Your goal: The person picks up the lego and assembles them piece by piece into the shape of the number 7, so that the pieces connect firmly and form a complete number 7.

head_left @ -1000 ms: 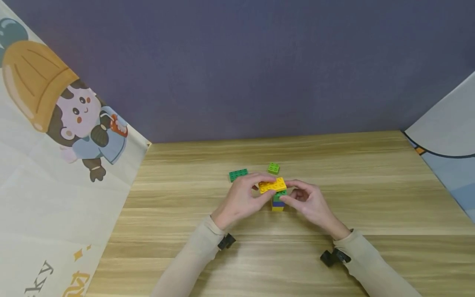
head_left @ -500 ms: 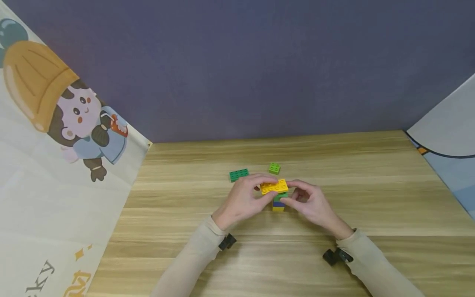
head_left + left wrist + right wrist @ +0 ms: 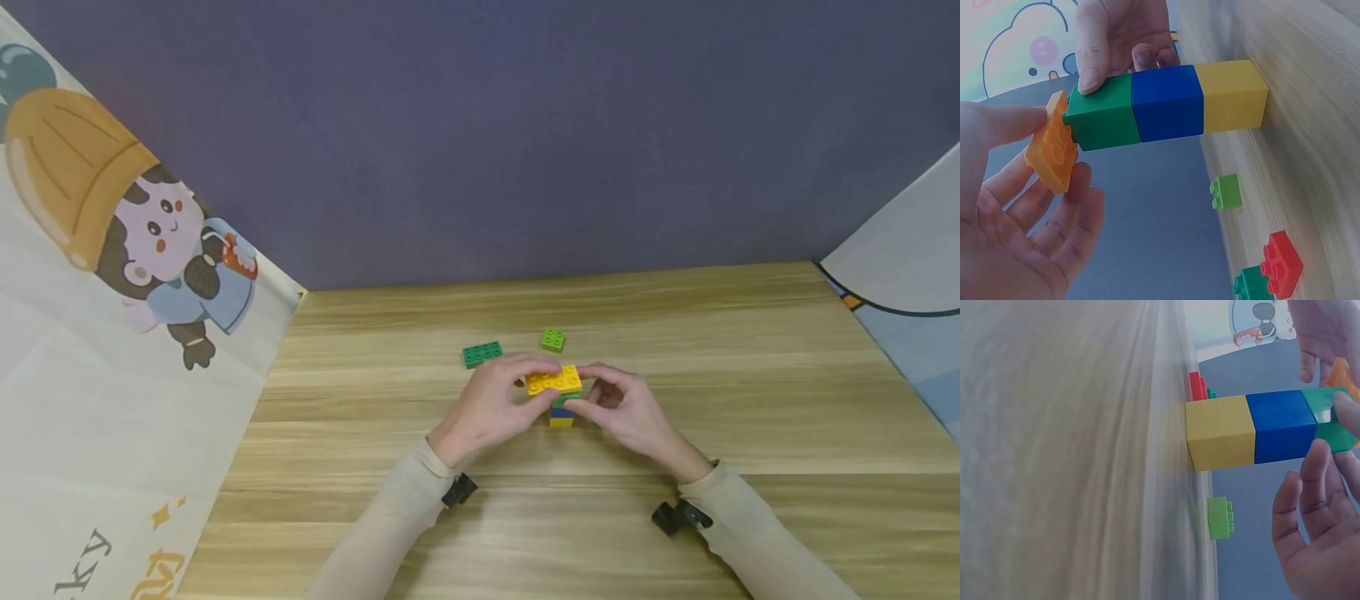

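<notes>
Above the counter, at the top of an upright three-block tower, your left hand pinches the yellow eight-stud brick between thumb and fingers. Your right hand grips the green block, the tower's top layer; under it sit the blue block and, standing on the counter, the yellow block. The left wrist view shows the brick tilted, with some green studs exposed along one edge; you can't tell whether it has caught any of them. The step in hand looks to be seating it: level the brick first, line its sockets up with those studs, then press straight down over the block. Keep your right hand's grip snug, since a sideways push could tip or part the tower. Should your left fingertips get under the brick, they would probably stop it closing flush.
</notes>
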The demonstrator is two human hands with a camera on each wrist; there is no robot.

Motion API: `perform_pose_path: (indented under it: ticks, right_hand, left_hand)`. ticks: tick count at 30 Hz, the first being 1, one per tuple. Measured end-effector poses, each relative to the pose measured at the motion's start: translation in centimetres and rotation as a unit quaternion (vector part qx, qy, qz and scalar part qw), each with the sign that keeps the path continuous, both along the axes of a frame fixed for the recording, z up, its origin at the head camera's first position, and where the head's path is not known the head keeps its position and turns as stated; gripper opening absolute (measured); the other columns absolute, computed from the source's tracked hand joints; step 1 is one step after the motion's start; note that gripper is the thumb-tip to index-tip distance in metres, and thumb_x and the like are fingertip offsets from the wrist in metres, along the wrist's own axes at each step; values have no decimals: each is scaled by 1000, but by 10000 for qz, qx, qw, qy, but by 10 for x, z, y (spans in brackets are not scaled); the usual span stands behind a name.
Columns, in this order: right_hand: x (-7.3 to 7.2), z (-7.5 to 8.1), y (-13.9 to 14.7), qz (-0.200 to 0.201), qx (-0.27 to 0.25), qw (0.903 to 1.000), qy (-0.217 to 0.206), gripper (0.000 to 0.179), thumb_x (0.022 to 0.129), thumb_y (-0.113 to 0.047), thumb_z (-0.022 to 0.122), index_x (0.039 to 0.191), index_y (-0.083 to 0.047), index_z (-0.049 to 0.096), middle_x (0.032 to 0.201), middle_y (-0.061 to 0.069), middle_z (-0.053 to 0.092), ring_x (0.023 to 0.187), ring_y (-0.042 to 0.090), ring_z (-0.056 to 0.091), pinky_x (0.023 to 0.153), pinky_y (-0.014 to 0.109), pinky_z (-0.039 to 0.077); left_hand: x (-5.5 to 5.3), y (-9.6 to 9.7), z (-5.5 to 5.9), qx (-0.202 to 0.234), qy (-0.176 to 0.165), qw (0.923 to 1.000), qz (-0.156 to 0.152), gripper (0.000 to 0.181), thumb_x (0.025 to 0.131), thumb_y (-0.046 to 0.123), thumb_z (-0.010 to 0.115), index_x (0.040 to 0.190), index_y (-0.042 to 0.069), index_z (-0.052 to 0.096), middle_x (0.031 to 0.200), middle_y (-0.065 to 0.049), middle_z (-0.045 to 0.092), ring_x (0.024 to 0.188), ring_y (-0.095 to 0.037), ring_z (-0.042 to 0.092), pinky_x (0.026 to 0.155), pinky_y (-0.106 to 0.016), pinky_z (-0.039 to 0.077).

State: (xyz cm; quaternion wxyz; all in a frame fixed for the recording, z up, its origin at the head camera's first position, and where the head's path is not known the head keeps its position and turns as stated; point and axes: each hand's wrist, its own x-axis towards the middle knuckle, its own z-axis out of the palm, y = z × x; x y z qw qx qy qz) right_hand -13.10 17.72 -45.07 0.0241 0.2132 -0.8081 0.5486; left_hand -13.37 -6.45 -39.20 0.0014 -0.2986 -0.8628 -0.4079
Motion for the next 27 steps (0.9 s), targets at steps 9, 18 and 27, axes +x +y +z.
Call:
perform_pose_path:
  ticks: [9, 18, 27]
  right_hand:
    - [0, 0, 0, -36, 0, 9999, -112, 33, 92, -4, 83, 123, -6, 75, 93, 12, 72, 70, 9, 63, 60, 24, 55]
    - [0, -2, 0, -4, -21, 10000, -10, 33, 90, -1, 83, 122, -4, 74, 87, 13, 71, 68, 8, 63, 58, 24, 54]
    - [-1, -3, 1, -14, -7, 10000, -1, 34, 89, -1, 84, 122, -5, 75, 86, 10, 71, 68, 8, 63, 59, 24, 55]
  left_hand:
    - [-2, 0, -1, -130, 118, 9998, -26, 32, 101, 24, 75, 132, 14, 75, 137, 0, 73, 129, -18, 67, 107, -38, 56]
    - [-2, 1, 2, -256, 165, 9995, -96, 30, 101, 21, 75, 131, 16, 76, 136, 1, 74, 131, -18, 66, 114, -41, 52]
    - [-2, 1, 6, -435, 280, 9986, -122, 30, 101, 21, 75, 131, 16, 77, 136, 1, 75, 130, -19, 67, 115, -41, 52]
